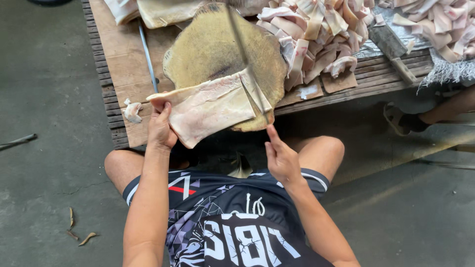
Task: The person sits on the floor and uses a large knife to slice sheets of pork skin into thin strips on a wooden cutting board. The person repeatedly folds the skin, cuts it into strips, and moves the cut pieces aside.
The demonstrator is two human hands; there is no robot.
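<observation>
Slab of pork skin (210, 106) lies on the round chopping block (213, 47); left hand (161, 129) grips its edge, right hand (281, 157) grips the knife (246, 59)

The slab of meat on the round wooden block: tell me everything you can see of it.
The slab of meat is a pale, pinkish-white flat sheet, fatty-looking, lying on the round wooden block and hanging over its near edge. A cut splits a narrow strip off its right side, where the long knife rests. The left hand grips its left corner.
</observation>
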